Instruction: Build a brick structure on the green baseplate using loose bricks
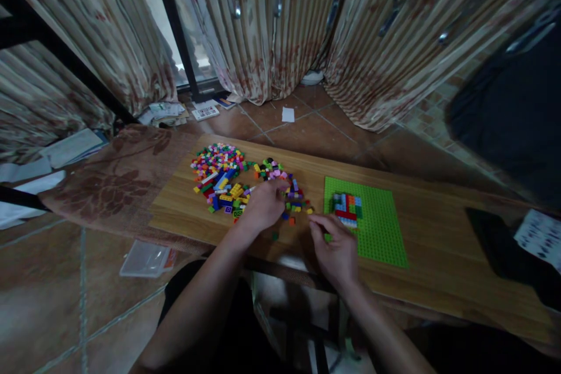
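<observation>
On the table (438, 228), loose toy bricks (236, 190) lie spread at the left, the left hand (265, 207) curled over their right side; I can't tell if it grips any. Next, the right hand (336, 250) nearly pinches by a yellow brick (310, 211), its hold unclear, at a green board (382, 228) bearing joined bricks (347, 209).

The single view looks out from the wearer's head, above and behind the left hand (265, 205) and right hand (337, 248), facing forward and steeply down. It stands far enough back to take in both forearms (201, 310) leading to the hands, the wooden board (442, 234) beneath them, and floor (319, 125) and curtains (254, 41) well beyond them.
</observation>
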The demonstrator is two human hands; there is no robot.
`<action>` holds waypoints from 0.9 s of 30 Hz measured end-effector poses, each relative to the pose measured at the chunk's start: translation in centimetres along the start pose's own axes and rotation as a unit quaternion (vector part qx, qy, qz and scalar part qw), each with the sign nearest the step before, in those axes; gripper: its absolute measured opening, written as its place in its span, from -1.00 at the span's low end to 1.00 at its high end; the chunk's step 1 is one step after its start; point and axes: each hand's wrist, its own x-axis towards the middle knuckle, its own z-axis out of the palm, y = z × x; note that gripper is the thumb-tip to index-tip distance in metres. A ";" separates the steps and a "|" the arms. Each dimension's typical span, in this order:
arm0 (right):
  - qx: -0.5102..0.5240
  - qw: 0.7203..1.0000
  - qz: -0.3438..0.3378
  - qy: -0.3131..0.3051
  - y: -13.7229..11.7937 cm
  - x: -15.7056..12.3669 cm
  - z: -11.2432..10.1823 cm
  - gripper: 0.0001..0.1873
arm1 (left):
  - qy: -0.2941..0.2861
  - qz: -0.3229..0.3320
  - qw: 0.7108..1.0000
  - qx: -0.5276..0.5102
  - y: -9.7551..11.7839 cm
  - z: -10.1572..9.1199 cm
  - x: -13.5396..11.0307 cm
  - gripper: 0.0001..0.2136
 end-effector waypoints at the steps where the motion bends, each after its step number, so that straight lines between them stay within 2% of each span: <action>1: 0.016 1.000 -0.004 -0.005 -0.2 -0.9 -0.5 -0.80 | 0.012 0.002 1.000 -0.009 -0.1 -0.4 0.0 -0.63; 3: 0.047 0.998 -0.007 -0.033 -0.4 -3.3 -1.4 -0.81 | 0.055 0.011 0.998 -0.029 -0.4 -1.0 0.1 -0.65; 6: 0.094 0.989 0.004 -0.115 0.0 -7.6 -1.6 -0.79 | 0.115 0.017 0.991 -0.071 -1.1 -1.3 -0.4 -0.71; 10: 0.133 0.961 0.069 -0.234 2.1 -13.9 0.1 -0.77 | 0.164 0.027 0.977 -0.137 -2.0 -0.3 -1.9 -0.74; 14: 0.099 0.925 0.168 -0.326 5.2 -18.8 2.6 -0.74 | 0.173 0.039 0.970 -0.168 -2.4 1.1 -3.9 -0.79; 16: 0.061 0.910 0.257 -0.319 6.9 -20.6 3.6 -0.72 | 0.165 0.044 0.970 -0.170 -2.3 1.3 -4.8 -0.81; 18: 0.032 0.901 0.303 -0.308 8.9 -21.9 4.4 -0.71 | 0.167 0.046 0.969 -0.174 -2.3 1.3 -5.6 -0.83; 23: -0.031 0.885 0.365 -0.288 14.3 -24.2 5.4 -0.70 | 0.208 0.043 0.960 -0.185 -2.4 1.2 -6.5 -0.85; 27: -0.034 0.875 0.374 -0.306 16.2 -26.7 6.1 -0.71 | 0.228 0.059 0.953 -0.189 -1.6 1.5 -7.3 -0.86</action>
